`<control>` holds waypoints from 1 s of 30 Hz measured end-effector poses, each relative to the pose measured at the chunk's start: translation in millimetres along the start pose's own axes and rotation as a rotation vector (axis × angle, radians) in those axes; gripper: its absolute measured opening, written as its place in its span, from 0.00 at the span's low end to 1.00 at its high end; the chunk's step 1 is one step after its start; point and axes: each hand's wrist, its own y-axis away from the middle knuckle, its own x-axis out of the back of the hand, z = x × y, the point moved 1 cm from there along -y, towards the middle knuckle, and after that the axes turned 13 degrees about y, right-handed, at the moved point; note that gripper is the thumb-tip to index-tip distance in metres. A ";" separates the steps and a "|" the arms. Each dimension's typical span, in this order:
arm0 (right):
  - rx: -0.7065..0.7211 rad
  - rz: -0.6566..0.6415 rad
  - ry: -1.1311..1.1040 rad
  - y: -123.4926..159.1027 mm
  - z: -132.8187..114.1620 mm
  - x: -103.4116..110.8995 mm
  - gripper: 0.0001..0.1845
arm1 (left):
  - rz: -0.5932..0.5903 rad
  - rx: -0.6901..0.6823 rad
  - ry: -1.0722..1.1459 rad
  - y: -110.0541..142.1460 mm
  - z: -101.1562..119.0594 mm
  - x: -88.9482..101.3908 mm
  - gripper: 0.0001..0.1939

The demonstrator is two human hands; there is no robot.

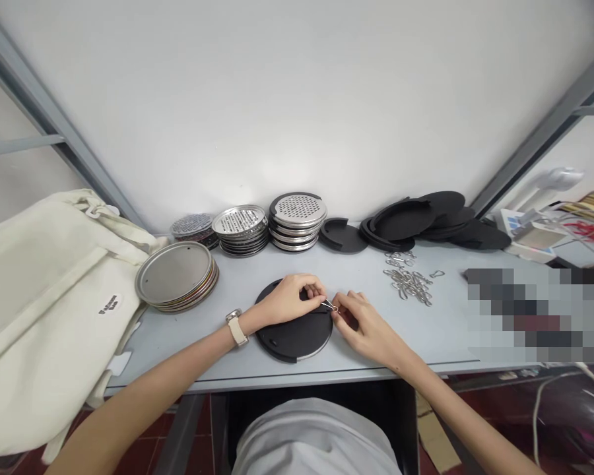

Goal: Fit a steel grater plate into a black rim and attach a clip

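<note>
My left hand, with a watch on its wrist, is closed with thumb and forefinger pinching one end of a small wire-like metal clip. At the clip's other end, the fingertips of my right hand close on it from the right. Below both hands lies a round black cover with a raised rim, flat on the table near its front edge. A silvery edge shows along the cover's lower right. My left hand hides its upper part.
Several similar metal clips lie loose to the right. Black covers are heaped behind them. Perforated metal discs stand stacked along the wall, with plain grey discs at left. A cream bag borders the table's left side.
</note>
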 end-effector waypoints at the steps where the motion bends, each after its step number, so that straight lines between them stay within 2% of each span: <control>1: 0.000 0.002 0.011 0.2 -0.4 0.3 0.07 | 0.000 -0.001 -0.006 -0.2 -0.6 0.1 0.05; 8: 0.035 -0.015 0.038 -1.3 -0.2 0.3 0.13 | 0.008 -0.044 -0.035 -0.3 -4.8 1.4 0.05; 15: 0.046 -0.023 0.043 -1.5 -0.6 -0.3 0.14 | 0.008 -0.053 -0.005 1.7 -5.4 1.0 0.09; 19: 0.061 -0.028 0.040 -1.2 -0.6 -0.2 0.14 | -0.031 -0.083 -0.010 1.7 -6.2 1.3 0.12; 30: 0.095 -0.039 0.002 -0.8 0.7 -0.8 0.15 | -0.071 -0.057 0.011 1.8 -5.9 1.9 0.13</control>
